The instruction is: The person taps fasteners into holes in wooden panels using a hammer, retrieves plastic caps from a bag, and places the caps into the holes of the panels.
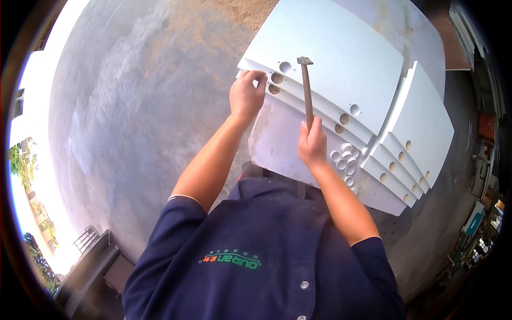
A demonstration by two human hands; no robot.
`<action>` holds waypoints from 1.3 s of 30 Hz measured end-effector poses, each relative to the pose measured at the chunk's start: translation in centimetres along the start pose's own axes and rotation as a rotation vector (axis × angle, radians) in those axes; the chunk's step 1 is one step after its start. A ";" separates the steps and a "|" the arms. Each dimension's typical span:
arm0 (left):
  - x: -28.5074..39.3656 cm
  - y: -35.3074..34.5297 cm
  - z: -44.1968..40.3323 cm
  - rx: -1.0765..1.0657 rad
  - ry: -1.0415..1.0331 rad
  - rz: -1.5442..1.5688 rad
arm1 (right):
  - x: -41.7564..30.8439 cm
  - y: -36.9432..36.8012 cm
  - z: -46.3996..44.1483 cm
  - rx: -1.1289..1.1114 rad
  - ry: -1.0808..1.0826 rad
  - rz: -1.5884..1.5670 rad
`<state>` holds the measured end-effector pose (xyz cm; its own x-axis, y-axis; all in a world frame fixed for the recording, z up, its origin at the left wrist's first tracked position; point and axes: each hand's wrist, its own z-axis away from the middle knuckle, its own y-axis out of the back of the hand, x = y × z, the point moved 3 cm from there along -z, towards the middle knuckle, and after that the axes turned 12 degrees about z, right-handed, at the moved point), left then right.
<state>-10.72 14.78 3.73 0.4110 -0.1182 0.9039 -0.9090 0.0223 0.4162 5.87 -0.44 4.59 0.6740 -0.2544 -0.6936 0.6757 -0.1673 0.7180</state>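
In the head view, my right hand grips a hammer by the lower end of its handle, with the metal head up over the white panels. My left hand is at the left corner of the stacked white panels, its thumb and fingertips drawn together beside the round holes. Whatever those fingers may hold is too small to make out. The panels lie in steps, and a round hole shows near my left fingers. Several small white round caps lie in a cluster below my right hand.
A second stepped stack of white panels with round holes lies to the right. Both stacks rest on a pale table. Grey concrete floor spreads to the left, and assorted items stand along the right edge.
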 end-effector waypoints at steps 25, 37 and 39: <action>0.7 -2.6 -3.4 -0.045 0.072 -0.030 | -0.1 -0.8 -0.7 0.025 -0.069 -0.052; 0.3 -3.7 -3.9 -0.069 -0.098 -0.217 | -0.4 -1.1 -1.4 -0.026 -0.085 0.010; 0.4 -3.8 -3.9 -0.074 -0.106 -0.214 | -0.5 -1.3 -1.8 -0.038 -0.068 0.017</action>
<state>-6.88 18.50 2.88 0.5805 -0.2316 0.7806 -0.7929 0.0576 0.6067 5.20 1.66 3.86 0.6645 -0.3208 -0.6749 0.6761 -0.1266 0.7259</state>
